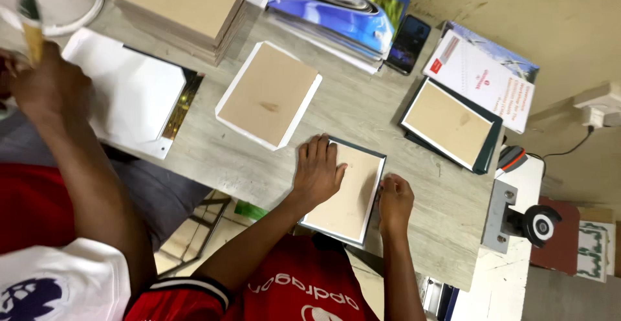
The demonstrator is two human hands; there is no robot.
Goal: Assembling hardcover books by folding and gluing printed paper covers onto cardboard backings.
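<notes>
Brown board, framed by a dark green folded edge, lies flat on the grey wood-grain table (388, 110) close to its near edge — this is the book cover (346, 195) under the person's hands. The left hand (317, 169) lies flat on it, palm down, fingers spread and pressing on the upper left part of the board. The right hand (394, 198) is at the cover's right edge, fingers curled and pressing the dark green border; whether it pinches the edge cannot be told.

Just beyond, a second board (268, 94) with a white border lies tilted on the table, apart from the first. To the right, well apart, a third board (449, 123) sits in a dark green wrap. A stack of plain brown boards (184, 4) stands at the far left, beside glossy magazines (336, 7) and a dark phone (409, 44).

At the left another person's hand (42, 81) holds a brush (29, 26) upright over white sheets (126, 94) — that arm is separate from the wearer's own.
</notes>
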